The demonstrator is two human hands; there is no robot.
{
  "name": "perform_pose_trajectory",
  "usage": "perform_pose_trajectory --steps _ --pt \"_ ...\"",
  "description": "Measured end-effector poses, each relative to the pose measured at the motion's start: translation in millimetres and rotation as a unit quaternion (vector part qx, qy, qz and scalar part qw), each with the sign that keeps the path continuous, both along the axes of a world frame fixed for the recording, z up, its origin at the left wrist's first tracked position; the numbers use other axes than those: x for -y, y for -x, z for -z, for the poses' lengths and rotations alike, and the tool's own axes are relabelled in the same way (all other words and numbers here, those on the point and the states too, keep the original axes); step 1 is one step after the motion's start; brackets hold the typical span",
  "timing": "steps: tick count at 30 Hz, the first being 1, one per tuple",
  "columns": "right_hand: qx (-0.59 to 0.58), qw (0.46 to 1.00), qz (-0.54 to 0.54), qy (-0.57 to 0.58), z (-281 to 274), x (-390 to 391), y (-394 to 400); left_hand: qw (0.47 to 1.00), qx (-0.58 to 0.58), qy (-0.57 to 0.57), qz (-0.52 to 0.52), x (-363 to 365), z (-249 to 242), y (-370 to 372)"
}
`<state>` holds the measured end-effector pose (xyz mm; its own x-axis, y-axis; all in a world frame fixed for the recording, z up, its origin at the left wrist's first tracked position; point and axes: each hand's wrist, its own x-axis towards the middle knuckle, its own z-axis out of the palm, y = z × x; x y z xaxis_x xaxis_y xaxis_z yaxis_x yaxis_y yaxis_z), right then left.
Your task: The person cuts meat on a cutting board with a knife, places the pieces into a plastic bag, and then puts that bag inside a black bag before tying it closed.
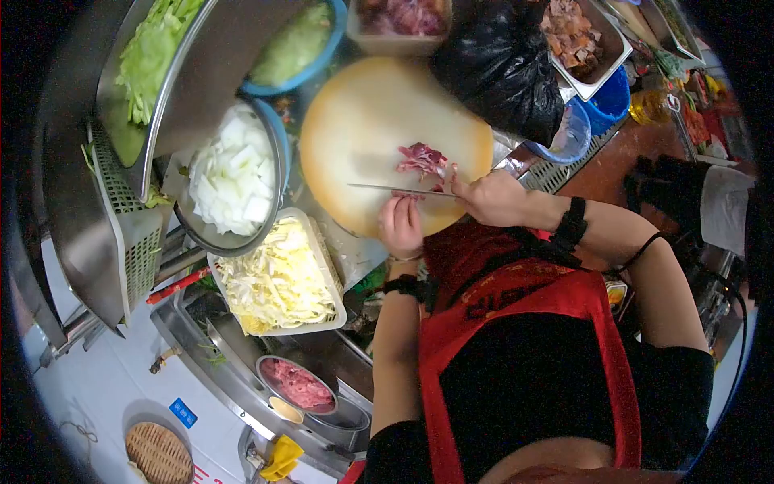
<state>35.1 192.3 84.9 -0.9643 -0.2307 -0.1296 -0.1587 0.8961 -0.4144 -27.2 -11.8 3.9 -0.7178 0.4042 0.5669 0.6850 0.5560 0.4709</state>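
My right hand (493, 198) is closed round the handle of a kitchen knife (395, 189), whose blade points left across the round cutting board (347, 105). Just below the blade, the bent fingers of my left hand (401, 227) press on a small piece of red meat (409, 195) near the board's front edge. A little pile of sliced red meat (422, 160) lies beyond the knife. The handle is mostly hidden by my right fingers.
Left of the board are a bowl of cut white vegetable (234, 177) and a basket of shredded cabbage (278, 274). A black plastic bag (500, 68) crowds the back right, near a tray of meat chunks (571, 40). Minced meat (297, 385) sits in a lower metal dish.
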Motion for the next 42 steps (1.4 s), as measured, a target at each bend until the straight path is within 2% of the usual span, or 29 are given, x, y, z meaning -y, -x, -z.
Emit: perform_pose_trajectory --steps 15,17,24,27,29,30,32,33,35,39,42 --pt "0.043 0.999 -0.021 -0.004 -9.5 6.1 3.7 1.0 -0.003 0.003 0.001 1.3 6.4 0.6" --pt "0.024 0.999 -0.027 0.031 -9.8 9.1 7.6 1.0 -0.003 -0.002 0.002 1.9 8.2 0.7" --pt "0.049 0.998 -0.019 0.025 7.4 31.1 24.8 1.0 -0.025 0.017 0.003 2.5 5.2 2.0" --pt "0.068 0.997 0.003 0.028 -6.8 22.7 18.0 1.0 -0.023 0.019 0.008 1.7 2.2 2.2" --pt "0.153 0.988 -0.006 0.005 -10.6 17.7 15.9 1.0 -0.017 0.022 0.011 1.6 3.0 2.8" --pt "0.156 0.988 -0.009 0.006 -6.5 22.0 17.2 1.0 -0.013 0.021 0.005 1.5 5.0 1.5" --pt "0.082 0.996 0.016 0.008 10.5 35.9 25.2 1.0 -0.01 0.019 0.001 1.1 5.9 0.2" --pt "0.081 0.997 0.017 0.008 21.1 42.4 30.4 1.0 -0.016 0.022 -0.001 1.2 5.1 1.0" --pt "-0.027 0.999 0.007 0.025 37.5 54.7 39.0 0.999 -0.024 0.026 0.0 2.6 2.9 0.8" --pt "0.061 0.997 0.025 0.035 17.8 31.4 33.1 0.999 -0.033 0.027 0.0 1.5 0.9 2.0" --pt "0.037 0.999 0.03 0.016 15.6 16.1 14.9 1.0 -0.02 0.007 -0.002 0.5 3.4 -0.2"
